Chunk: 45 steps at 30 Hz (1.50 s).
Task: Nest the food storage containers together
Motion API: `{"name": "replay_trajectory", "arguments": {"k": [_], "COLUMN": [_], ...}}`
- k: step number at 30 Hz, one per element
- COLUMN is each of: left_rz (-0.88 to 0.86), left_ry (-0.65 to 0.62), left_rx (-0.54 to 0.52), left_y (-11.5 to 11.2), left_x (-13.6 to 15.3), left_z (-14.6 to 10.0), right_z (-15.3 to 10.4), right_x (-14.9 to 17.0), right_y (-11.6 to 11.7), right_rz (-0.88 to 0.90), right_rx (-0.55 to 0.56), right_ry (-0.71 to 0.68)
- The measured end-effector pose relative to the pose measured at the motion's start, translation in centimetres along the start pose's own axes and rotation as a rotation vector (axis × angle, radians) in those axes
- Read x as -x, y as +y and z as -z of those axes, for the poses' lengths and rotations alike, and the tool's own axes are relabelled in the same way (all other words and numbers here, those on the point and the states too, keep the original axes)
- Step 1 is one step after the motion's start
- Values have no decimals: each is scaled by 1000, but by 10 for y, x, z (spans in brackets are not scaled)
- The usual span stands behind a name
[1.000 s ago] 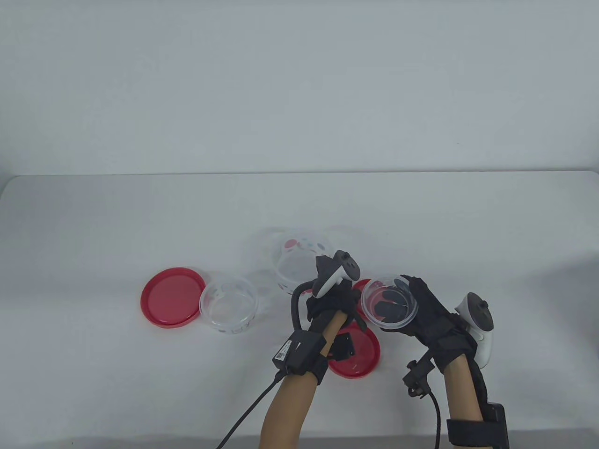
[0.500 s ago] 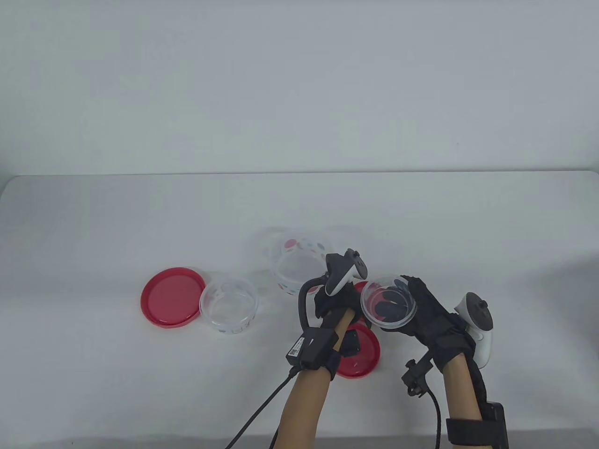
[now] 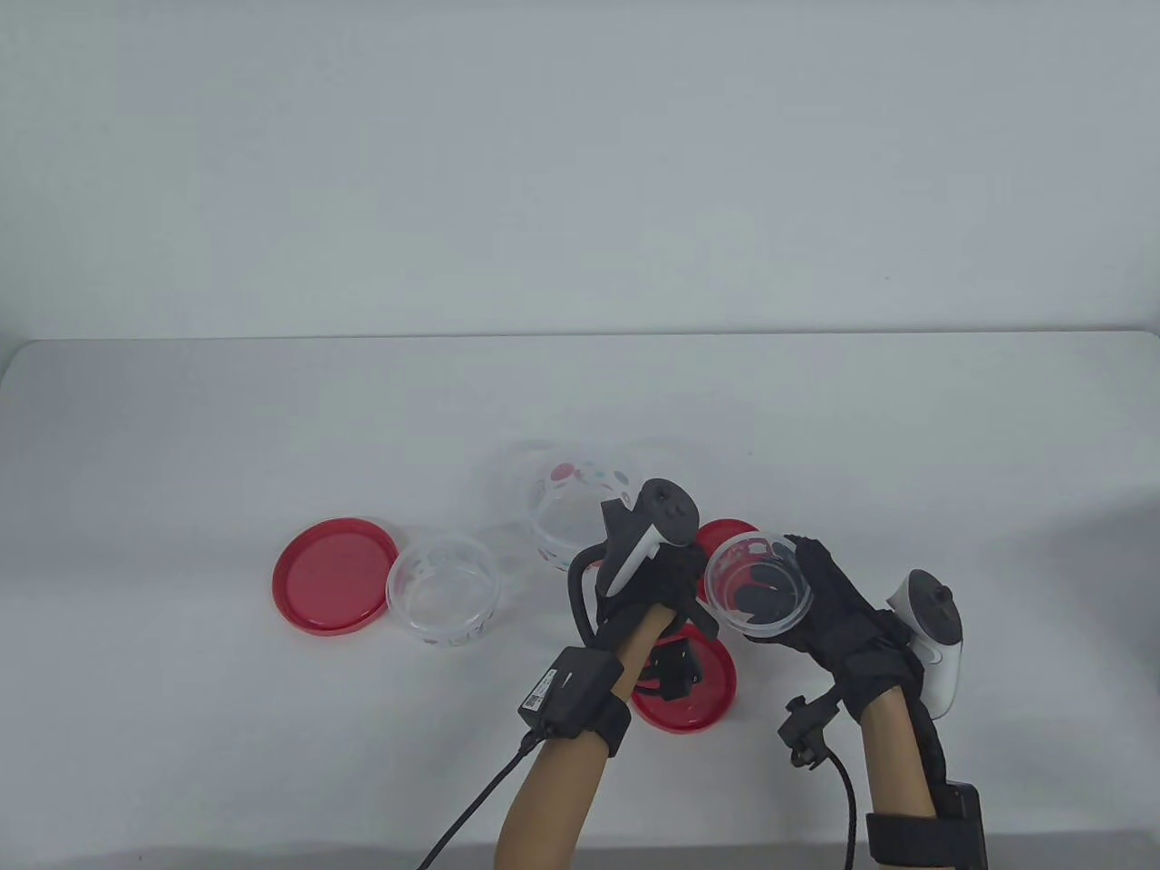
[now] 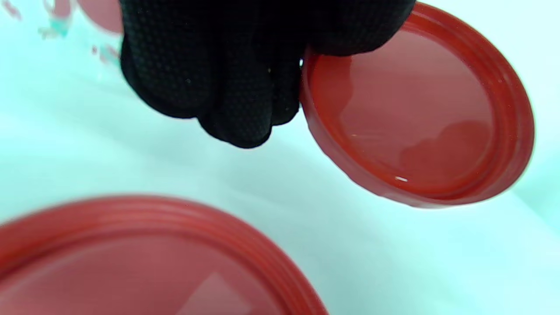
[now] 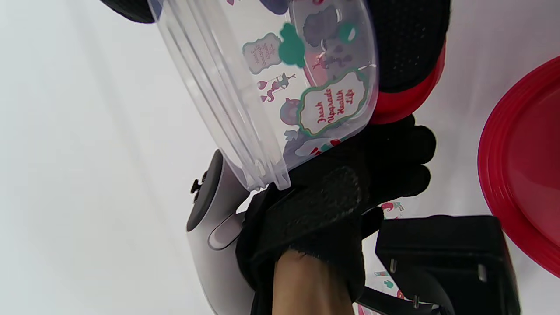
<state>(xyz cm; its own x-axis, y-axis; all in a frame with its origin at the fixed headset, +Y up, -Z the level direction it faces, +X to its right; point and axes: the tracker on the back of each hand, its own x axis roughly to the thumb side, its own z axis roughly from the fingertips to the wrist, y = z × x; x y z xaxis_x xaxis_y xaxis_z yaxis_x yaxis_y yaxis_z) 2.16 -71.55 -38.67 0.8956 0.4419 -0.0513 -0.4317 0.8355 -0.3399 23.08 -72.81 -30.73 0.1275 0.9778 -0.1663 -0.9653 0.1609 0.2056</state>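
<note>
Left hand (image 4: 227,65) grips small red lid (image 4: 415,113) (tilted).

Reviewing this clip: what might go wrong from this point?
1. The left hand grips the small red lid only by its edge, tilted above the table; it may slip.
2. The right hand holds the small clear container tilted in the air, close beside the left hand; the two might bump.
3. A larger red lid lies under the left wrist, so a lowering forearm may knock it.

small red lid (image 3: 725,536) mostly hidden behind left hand (image 3: 645,580) and held container (image 3: 757,587)
</note>
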Motion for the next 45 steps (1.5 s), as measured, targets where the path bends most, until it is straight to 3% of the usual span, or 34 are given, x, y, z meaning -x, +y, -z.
{"name": "replay_trajectory", "arguments": {"k": [11, 21, 24, 27, 30, 40, 45], "left_rz": [-5, -135, -118, -135, -41, 91, 192], "left_ry": [-173, -322, -416, -577, -683, -849, -846], "left_rx": [-238, -308, -327, -276, -262, -329, -356], "left_y": [30, 60, 55, 43, 32, 8, -2], "left_x": [13, 24, 28, 32, 38, 45, 48], "left_z": [-33, -72, -85, -96, -104, -120, -123], "right_z": [-1, 3, 3, 4, 4, 7, 7], "right_x": [-1, 9, 13, 18, 20, 30, 34], "right_y": [10, 25, 33, 40, 44, 52, 58], "right_rz": [-9, -5, 10, -22, -9, -13, 34], "right_rx": [-76, -55, -46, -19, -12, -6, -38], "right_ry": [-5, 20, 35, 43, 50, 75, 90]}}
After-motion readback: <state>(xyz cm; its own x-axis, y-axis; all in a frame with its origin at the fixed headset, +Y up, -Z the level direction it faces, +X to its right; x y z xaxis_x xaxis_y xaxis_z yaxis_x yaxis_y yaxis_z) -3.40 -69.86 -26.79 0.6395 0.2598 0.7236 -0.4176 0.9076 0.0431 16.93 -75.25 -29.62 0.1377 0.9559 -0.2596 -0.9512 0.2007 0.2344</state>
